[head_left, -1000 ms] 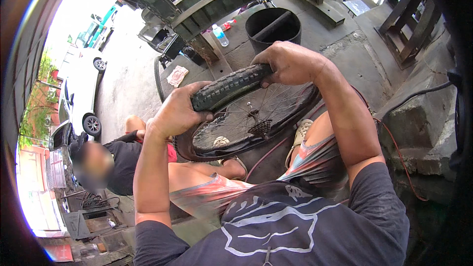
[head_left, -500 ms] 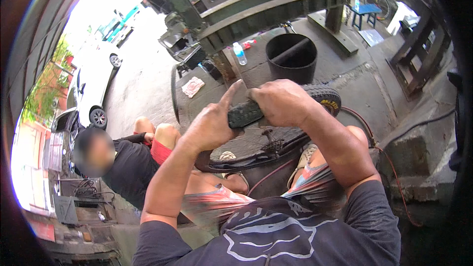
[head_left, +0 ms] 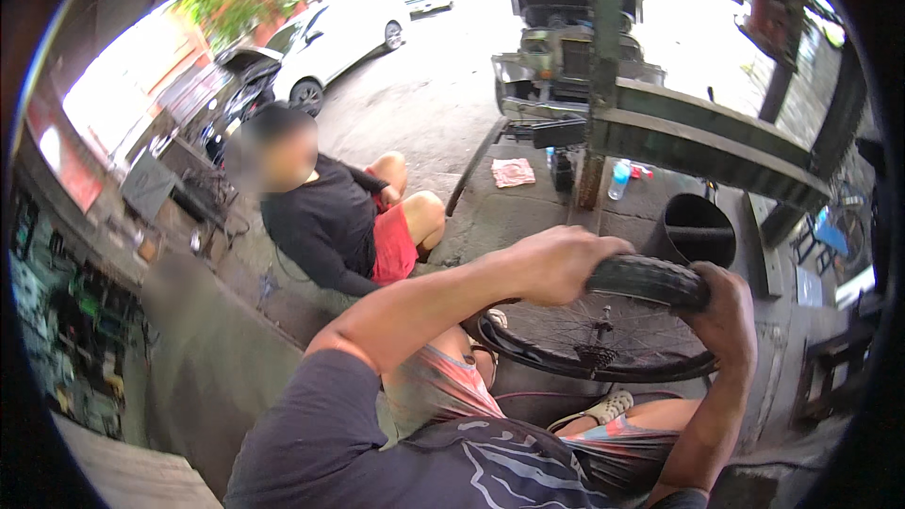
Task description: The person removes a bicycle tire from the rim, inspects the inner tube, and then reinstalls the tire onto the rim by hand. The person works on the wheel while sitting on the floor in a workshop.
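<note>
A bicycle wheel lies tilted in front of my legs, its black knobby tire (head_left: 650,278) raised at the far side. My left hand (head_left: 564,264) is closed round the tire's left part, and my right hand (head_left: 726,311) wraps round it at the right. Between the hands the tread faces up. Below the tire show the spokes (head_left: 646,332), the hub's cog cassette (head_left: 596,355) and the near part of the black rim (head_left: 566,366). My fingertips are partly hidden behind the tire.
A black bucket (head_left: 696,231) stands just beyond my right hand. Behind it are a water bottle (head_left: 619,179), a pinkish cloth (head_left: 513,172) and a metal frame (head_left: 707,127). A seated person in a black top (head_left: 320,221) is at my left. A hose (head_left: 537,394) runs under the wheel.
The view has turned left, so the scene sits farther right. My hands are farther apart on the tire; my left index finger, stretched out before, is now bent over it.
</note>
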Tool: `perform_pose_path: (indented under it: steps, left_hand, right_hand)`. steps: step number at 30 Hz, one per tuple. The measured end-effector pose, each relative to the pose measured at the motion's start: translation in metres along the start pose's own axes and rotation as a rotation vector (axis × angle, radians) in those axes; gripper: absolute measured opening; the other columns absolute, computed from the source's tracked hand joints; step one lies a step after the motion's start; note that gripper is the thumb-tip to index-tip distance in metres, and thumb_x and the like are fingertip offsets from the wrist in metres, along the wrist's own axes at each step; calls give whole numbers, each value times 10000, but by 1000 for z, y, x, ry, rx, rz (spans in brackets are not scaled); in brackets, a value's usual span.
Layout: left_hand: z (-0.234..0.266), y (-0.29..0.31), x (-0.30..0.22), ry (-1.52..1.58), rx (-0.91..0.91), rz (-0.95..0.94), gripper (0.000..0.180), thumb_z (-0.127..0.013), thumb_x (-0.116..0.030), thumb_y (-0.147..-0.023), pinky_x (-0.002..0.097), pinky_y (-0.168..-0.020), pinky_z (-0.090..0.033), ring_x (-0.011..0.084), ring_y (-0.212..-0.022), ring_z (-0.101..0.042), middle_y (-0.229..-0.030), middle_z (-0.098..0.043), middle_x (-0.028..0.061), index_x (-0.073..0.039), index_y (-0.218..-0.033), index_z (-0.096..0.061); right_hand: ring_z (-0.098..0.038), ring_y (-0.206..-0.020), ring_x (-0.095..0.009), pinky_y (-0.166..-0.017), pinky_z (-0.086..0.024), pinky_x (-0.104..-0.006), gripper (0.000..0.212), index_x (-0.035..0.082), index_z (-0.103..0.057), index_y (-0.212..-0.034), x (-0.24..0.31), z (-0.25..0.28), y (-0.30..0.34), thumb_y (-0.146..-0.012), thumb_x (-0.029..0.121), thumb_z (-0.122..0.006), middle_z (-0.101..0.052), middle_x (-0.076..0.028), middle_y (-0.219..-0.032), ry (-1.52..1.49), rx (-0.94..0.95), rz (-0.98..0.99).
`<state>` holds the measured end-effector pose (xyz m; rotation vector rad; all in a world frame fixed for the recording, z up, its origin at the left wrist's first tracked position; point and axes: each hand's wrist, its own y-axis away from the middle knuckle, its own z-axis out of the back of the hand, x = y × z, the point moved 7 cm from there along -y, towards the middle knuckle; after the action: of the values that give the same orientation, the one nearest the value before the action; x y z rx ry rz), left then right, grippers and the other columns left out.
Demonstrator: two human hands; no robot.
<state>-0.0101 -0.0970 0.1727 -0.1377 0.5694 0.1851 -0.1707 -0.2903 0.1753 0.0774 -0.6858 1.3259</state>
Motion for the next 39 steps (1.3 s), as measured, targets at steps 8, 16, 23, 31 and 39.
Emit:
perform_pose_path:
  steps: [8, 16, 23, 31, 39]
  left_hand:
    - [-51, -41, -22, -198, 131, -33, 803, -758, -30, -862, 558, -993, -614, 477, -1120, -779, -1170, -801, 283, -62, -1630, -524]
    - [-60, 6, 27, -67, -43, 165, 670, -753, -68, -878, 556, -1045, -574, 463, -1192, -749, -1228, -778, 255, -62, -1515, -546]
    - [-50, 17, 29, 79, -29, 15, 519, -748, -67, -873, 560, -1006, -585, 455, -1158, -760, -1174, -804, 250, -59, -1386, -666]
    - [-56, -7, 17, -124, 125, 146, 683, -790, -120, -822, 560, -1007, -593, 458, -1162, -767, -1173, -803, 254, -80, -1485, -634]
    - [-59, 0, 9, -232, -196, 103, 744, -805, -51, -843, 531, -1016, -606, 441, -1170, -753, -1272, -764, 227, -99, -1553, -586]
  right_hand:
    - [-766, -1116, -460, -966, -606, -516, 875, 48, -668, -1384, 26, -20, 13, -579, 37, -1011, -801, -225, -1145, 175, -26, 126]
    - [-768, -1041, -442, -927, -596, -525, 477, 50, -810, -1068, -13, -25, 6, -640, 139, -1002, -808, -195, -1043, 166, 111, -84]
    - [-770, -1033, -456, -915, -599, -517, 545, 48, -803, -1097, -4, -24, 4, -595, 110, -1007, -805, -209, -1033, 139, 140, -107]
    - [-779, -1011, -457, -902, -605, -498, 458, 58, -809, -1138, -23, -16, 12, -707, 152, -933, -801, -230, -1030, 176, 25, -103]
    - [-748, -1136, -445, -994, -598, -506, 607, 80, -759, -1270, -22, -19, 2, -708, 187, -962, -792, -197, -1157, 201, 91, -52]
